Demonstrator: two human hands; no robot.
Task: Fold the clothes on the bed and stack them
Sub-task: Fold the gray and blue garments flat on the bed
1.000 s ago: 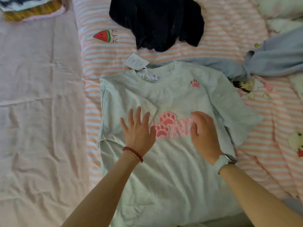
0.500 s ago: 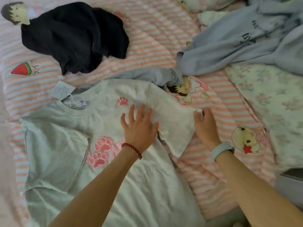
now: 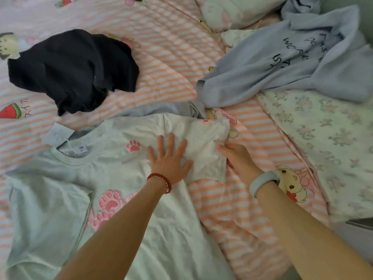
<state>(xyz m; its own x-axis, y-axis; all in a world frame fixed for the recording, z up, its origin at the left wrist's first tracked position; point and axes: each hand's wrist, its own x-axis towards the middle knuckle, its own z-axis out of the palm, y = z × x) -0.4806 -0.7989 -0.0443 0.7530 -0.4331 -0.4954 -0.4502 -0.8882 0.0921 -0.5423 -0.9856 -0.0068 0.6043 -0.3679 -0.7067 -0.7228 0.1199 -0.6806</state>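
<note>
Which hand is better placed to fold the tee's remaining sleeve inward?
The right hand: it already pinches the edge of the sleeve on its own side. The left hand lies flat on the pale paw-print T-shirt, pinning it, so it suits holding.

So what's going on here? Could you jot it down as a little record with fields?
Garment in work: pale T-shirt with pink paw prints, flat on striped bedsheet
Left hand: flat on the shirt, fingers spread
Right hand: grips the edge of the shirt's sleeve
Still unfolded: black garment, blue sweatshirt
Tag: paper label at collar
</note>
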